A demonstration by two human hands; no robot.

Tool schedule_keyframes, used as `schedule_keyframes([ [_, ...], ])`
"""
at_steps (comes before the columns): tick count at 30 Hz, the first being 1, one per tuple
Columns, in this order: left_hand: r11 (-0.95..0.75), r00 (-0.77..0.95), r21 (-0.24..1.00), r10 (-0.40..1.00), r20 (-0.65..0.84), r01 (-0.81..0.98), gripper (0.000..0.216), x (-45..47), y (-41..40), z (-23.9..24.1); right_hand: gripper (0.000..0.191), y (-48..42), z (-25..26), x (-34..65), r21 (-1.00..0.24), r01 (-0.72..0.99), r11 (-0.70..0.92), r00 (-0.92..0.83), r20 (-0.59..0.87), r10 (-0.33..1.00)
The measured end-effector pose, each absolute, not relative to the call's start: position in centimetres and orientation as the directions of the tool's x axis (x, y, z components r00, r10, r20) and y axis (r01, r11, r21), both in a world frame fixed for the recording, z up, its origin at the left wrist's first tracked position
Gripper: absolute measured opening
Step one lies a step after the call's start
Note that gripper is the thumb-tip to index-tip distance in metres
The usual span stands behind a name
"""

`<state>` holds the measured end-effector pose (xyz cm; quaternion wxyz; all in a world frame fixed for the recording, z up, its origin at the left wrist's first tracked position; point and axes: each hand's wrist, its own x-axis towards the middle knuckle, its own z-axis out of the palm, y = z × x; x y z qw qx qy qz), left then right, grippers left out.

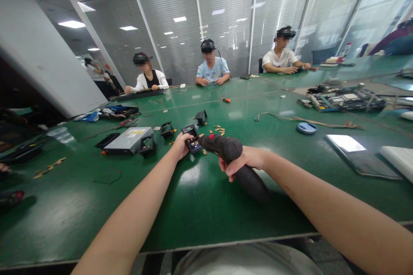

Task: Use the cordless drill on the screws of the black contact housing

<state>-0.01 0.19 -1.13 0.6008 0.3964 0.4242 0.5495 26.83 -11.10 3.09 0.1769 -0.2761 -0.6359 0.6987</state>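
Above the green table [64, 223] I watch my right hand [240, 163] gripping a black driver [229, 148], aimed left at the dark housing [192, 130] my left hand [181, 145] holds.

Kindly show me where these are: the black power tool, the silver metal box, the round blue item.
Black power tool [229, 148], head view: its upper housing.
Silver metal box [125, 139], head view: top face.
Round blue item [306, 127], head view: top surface.

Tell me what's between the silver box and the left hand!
In the head view, a black frame sits next to the silver box, then green table shows before the left hand; another frame sits slightly farther back.
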Motion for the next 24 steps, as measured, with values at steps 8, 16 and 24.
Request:
schedule_keyframes([
  [8, 0.097, 0.044, 0.94, 0.995, -0.088, -0.326, 0.042, -0.06, 0.13, -1.06, 0.032, -11.12, 3.02, 26.84, -0.988, 0.098, -0.122, -0.783, -0.152, 0.603],
  [16, 0.103, 0.051, 0.934, 0.995, -0.091, -0.342, 0.041, -0.01, 0.06, -1.02, 0.033, -11.14, 3.12, 26.91, -0.989, 0.096, -0.117, -0.792, -0.147, 0.592],
  [24, 0.095, 0.045, 0.938, 0.995, -0.085, -0.335, 0.041, 0.01, 0.17, -1.12, 0.032, -11.16, 3.14, 26.85, -0.988, 0.109, -0.106, -0.79, -0.151, 0.594],
])
